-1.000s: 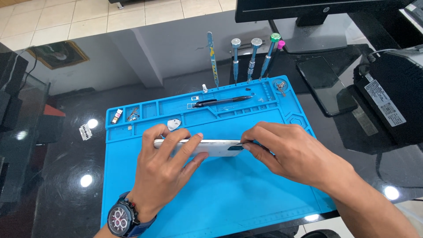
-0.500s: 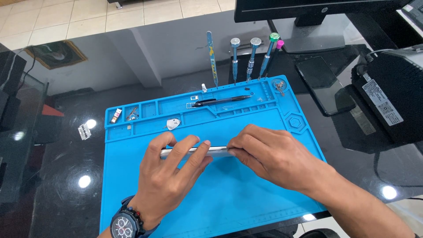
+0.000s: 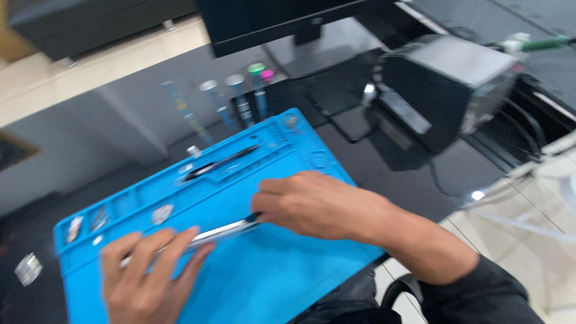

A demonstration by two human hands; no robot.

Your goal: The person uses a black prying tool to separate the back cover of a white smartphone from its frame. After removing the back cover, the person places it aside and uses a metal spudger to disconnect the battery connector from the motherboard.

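A thin silver phone (image 3: 222, 231) stands on its edge on a blue work mat (image 3: 282, 282). My left hand (image 3: 147, 276) grips its left end, fingers over the top edge. My right hand (image 3: 318, 204) holds the right end, fingers curled around it. Most of the phone's faces are hidden by my hands, and the picture is blurred.
A black pen-like tool (image 3: 219, 163) lies in the mat's upper tray, with small parts (image 3: 161, 213) in the left compartments. Several screwdrivers (image 3: 237, 102) lie on the dark glass desk beyond the mat. A black box-shaped device (image 3: 444, 84) and a monitor base (image 3: 288, 24) stand at the back.
The camera has swung right and tilted, so the mat now looks slanted. Both hands still hold the phone on its edge on the mat.
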